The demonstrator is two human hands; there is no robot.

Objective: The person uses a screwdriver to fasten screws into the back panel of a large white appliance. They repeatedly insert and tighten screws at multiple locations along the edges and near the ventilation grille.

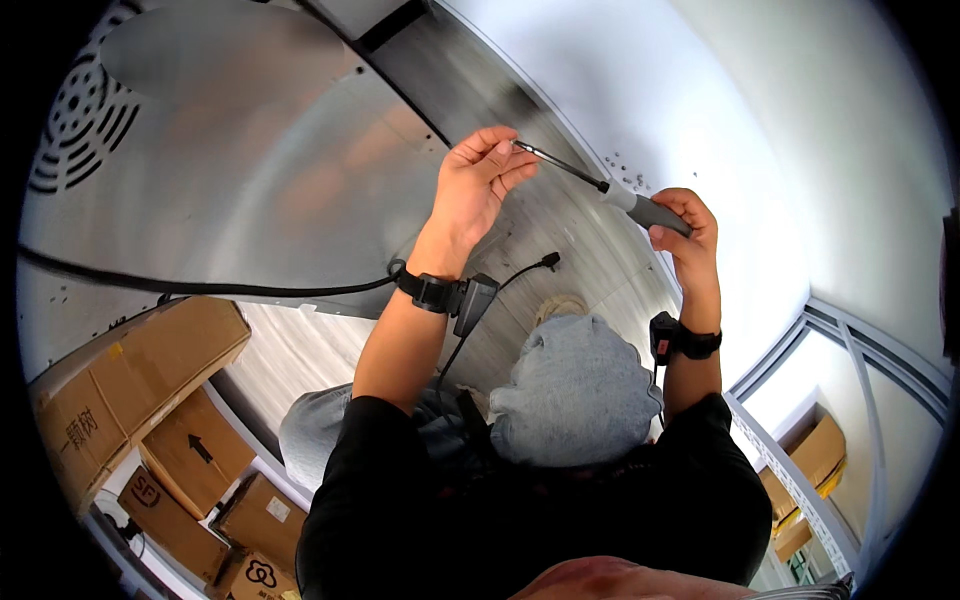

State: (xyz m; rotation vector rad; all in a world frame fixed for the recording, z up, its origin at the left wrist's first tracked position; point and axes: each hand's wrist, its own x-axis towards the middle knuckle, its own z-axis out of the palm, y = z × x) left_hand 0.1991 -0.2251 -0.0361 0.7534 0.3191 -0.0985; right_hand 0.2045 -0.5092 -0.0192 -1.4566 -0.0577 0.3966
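A screwdriver (pixel 570 168) with a long dark metal shaft and a grey handle is held slantwise between my hands, above the gap between the metal panel and the white surface. My right hand (pixel 690 235) is closed round the end of the handle. At the other end, my left hand (pixel 478 185) pinches the tip between thumb and fingers; whether a small part sits there too is hidden. Several small screws (pixel 625 170) lie on the white surface (pixel 740 150) just beyond the handle.
A large metal casing (pixel 250 190) with round vent slots fills the left, with a black cable (pixel 200 290) across it. A black plug (pixel 549 260) shows by the wood-look floor (pixel 290 350). Cardboard boxes (pixel 140 380) stand lower left; a metal shelf frame (pixel 860 350) is at right.
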